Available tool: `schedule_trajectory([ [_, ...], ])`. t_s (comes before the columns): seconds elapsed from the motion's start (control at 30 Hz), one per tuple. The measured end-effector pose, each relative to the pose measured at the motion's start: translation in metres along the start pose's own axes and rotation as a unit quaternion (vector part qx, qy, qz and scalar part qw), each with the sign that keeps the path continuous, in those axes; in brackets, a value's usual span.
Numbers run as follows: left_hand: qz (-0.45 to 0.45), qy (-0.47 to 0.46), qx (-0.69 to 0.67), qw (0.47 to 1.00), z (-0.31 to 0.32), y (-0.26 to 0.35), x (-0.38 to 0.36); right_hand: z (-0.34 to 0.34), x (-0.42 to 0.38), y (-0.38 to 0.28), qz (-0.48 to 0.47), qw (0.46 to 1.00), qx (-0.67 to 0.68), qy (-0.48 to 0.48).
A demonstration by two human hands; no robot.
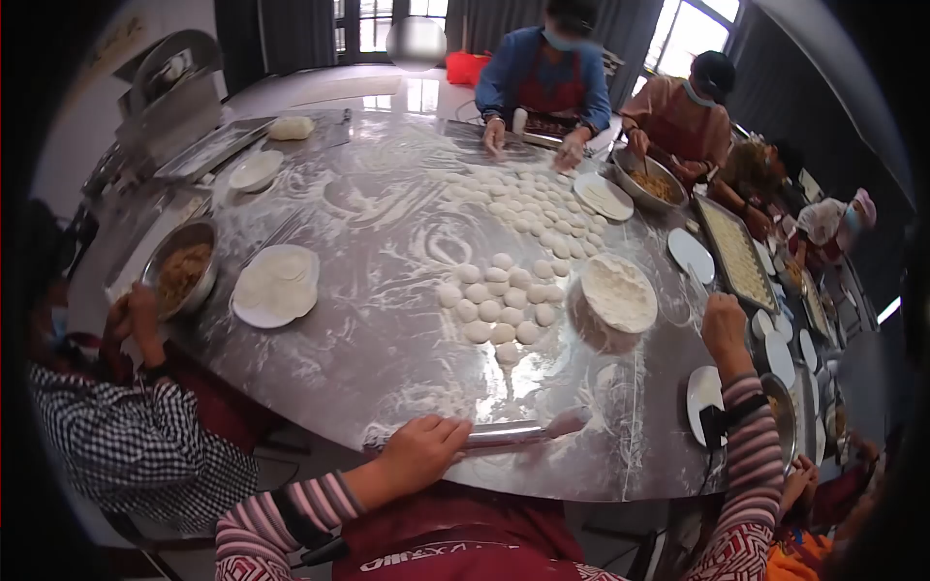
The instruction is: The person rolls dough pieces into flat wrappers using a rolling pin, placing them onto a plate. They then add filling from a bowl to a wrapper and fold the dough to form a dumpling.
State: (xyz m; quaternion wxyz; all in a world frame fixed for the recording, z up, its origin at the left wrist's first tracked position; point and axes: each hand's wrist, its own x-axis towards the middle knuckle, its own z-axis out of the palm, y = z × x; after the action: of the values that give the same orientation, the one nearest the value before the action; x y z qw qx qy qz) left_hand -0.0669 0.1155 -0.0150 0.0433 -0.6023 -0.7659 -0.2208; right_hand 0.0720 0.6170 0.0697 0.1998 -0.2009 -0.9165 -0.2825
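Note:
My left hand [423, 451] is closed over a shiny rolling pin [523, 432] at the near edge of the table. Over at the right, my right hand [726, 327] is raised with its fingers curled in; whatever it may hold is too blurred to name. Just beyond that hand lies a white plate [691, 254]. Small flattened dough pieces [502, 300] form a cluster in front of me, and more dough pieces [542, 208] spread behind them. A white bowl of flour [619, 293] stands between the cluster and my right hand.
Flour dusts the steel table [358, 261]. A plate of dough wrappers [275, 287] and a bowl of filling [187, 266] stand left, near a co-worker in checks [136, 436]. Other people work across and to the right, around a filling bowl [651, 182] and a tray [734, 254].

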Motion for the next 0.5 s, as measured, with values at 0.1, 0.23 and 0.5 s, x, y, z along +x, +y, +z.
schedule_trajectory([
  [0.1,0.001,0.021,-0.015,1.0,0.004,-0.001,-0.003,-0.079,0.006,-0.043,-0.072,0.997,0.01,0.012],
  [0.23,0.017,0.068,-0.001,0.998,0.011,0.0,-0.011,-0.164,0.014,-0.143,-0.187,0.975,0.095,0.076],
  [0.5,0.026,0.091,0.002,0.996,0.04,0.0,-0.031,-0.184,0.004,-0.391,-0.382,0.885,0.212,0.161],
])
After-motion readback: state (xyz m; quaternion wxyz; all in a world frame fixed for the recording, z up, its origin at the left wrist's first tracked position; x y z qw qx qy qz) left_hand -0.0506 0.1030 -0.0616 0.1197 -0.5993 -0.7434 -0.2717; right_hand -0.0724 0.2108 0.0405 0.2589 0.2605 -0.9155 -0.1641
